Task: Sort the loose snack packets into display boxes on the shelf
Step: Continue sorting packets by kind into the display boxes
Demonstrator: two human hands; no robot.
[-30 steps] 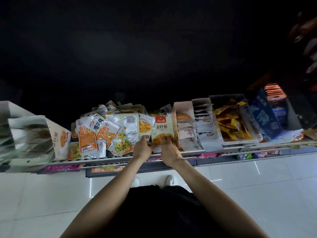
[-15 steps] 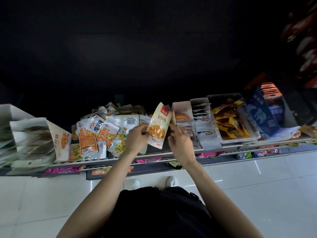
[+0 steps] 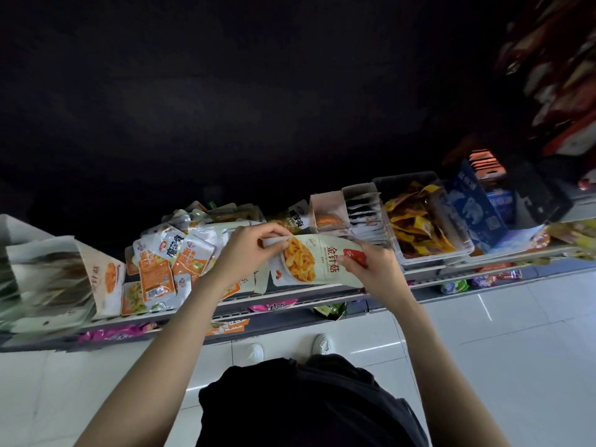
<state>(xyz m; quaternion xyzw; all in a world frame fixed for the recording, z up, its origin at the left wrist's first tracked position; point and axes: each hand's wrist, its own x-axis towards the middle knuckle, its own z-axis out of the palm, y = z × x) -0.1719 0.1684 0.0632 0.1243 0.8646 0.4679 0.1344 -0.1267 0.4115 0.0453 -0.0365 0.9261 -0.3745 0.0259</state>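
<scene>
I hold a pale green foil snack packet (image 3: 317,259) printed with a bowl of orange-yellow strips and red characters, turned sideways above the front edge of the white wire shelf (image 3: 290,300), near the middle of the frame. My left hand (image 3: 248,253) pinches its left end between thumb and curled fingers; my right hand (image 3: 374,269) pinches the right end, at the red corner patch, the same way. The packet is clear of the shelf, stretched between the two hands.

To the left of my left hand lies the heap of loose white-and-orange snack packets (image 3: 167,266), piled flat and overlapping on the shelf. At the far left of the frame a white cardboard display box (image 3: 106,279) stands tilted, with blurred packets stacked inside.

Just right of centre, behind the packet, two narrow white cardboard display boxes (image 3: 329,208) stand side by side, each filled with upright packets. Further right a clear plastic tray (image 3: 451,227) holds yellow and brown packets, and beside it stands a dark blue printed carton (image 3: 477,211).

At the bottom of the frame are my black top, two white shoes (image 3: 322,343) and glossy white floor tiles (image 3: 500,333).
</scene>
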